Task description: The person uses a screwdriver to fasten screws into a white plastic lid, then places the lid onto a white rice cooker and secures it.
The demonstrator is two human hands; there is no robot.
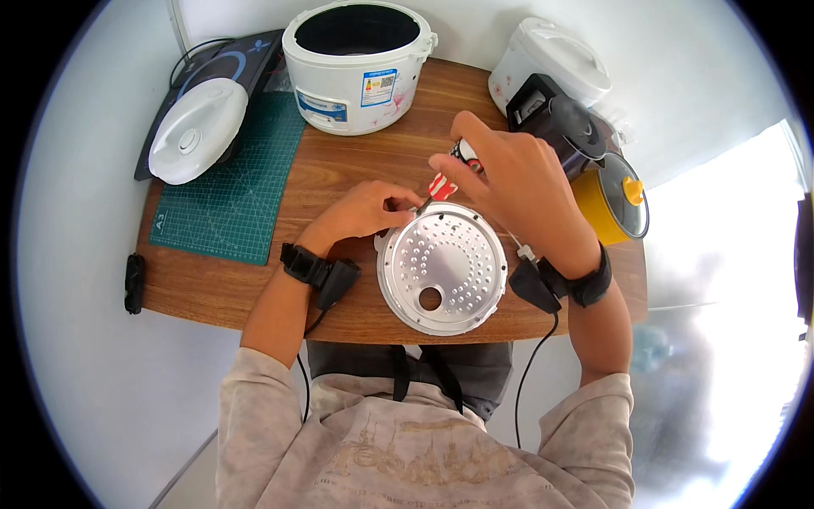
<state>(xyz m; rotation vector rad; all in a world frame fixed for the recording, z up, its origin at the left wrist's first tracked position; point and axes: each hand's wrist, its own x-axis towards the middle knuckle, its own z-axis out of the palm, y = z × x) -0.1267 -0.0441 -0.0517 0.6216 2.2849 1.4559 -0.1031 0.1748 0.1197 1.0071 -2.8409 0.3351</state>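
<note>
My right hand (pixel 517 174) is wrapped round a screwdriver (pixel 441 187) with a red, white and black patterned handle. Its dark shaft slants down to the far left rim of a round silver rice cooker inner lid (pixel 454 259). Dimples or small holes cover that metal disc, and one larger round hole lies toward its near side. Beside the screwdriver's tip, my left hand (pixel 369 210) has thumb and forefinger closed in a pinch at the lid's rim. Whatever sits between those fingertips is too small to make out.
A white rice cooker body (pixel 360 93) stands open at the back. To the left are a green cutting mat (pixel 246 195), a black induction hob (pixel 233 64) and a white lid (pixel 197 131). A white cooker (pixel 555 59), a dark kettle (pixel 568 127) and a yellow pot (pixel 598 204) crowd the right.
</note>
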